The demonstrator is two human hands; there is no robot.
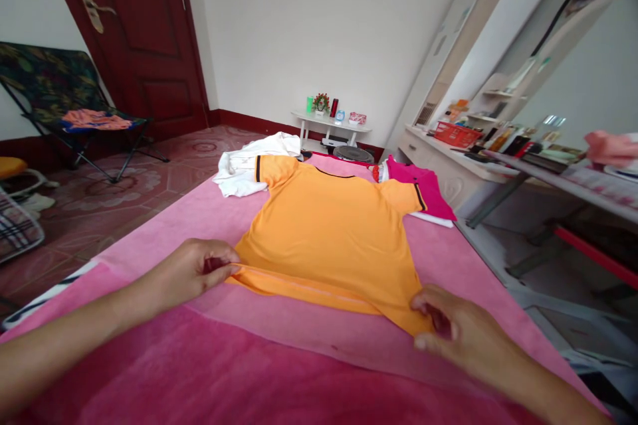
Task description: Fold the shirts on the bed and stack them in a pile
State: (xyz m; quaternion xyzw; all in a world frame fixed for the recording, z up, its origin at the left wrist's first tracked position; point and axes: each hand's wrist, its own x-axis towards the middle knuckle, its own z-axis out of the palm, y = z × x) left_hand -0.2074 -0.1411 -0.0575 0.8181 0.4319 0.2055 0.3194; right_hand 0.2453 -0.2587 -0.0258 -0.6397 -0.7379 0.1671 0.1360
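So the orange shirt [323, 226] lies flat and face down in the middle of the pink bedspread [189, 212], collar toward 12 o'clock and bottom edge toward 6. The left hand [199, 272] is pinched closed on the bottom corner at about 8 o'clock, and the right hand [448, 329] is pinched closed on the other corner at about 4 o'clock. The hem [299, 287] between them is lifted and rolled over a bit. My worry is the grip: both hands only hold a small bit of cloth at the very corners, so if one pulls harder than the other the whole shirt could skew and the sleeves could end up crooked. The fabric looks thin and slippery, so a corner could also slide out of the fingers. The bedspread underneath looks soft, so dragging could bunch it up and put wrinkles into the shirt. There's also a white garment [249, 166] at 11 o'clock touching the left sleeve and a pink shirt [423, 189] at 2 o'clock right by the other sleeve, and either could get caught and dragged along.
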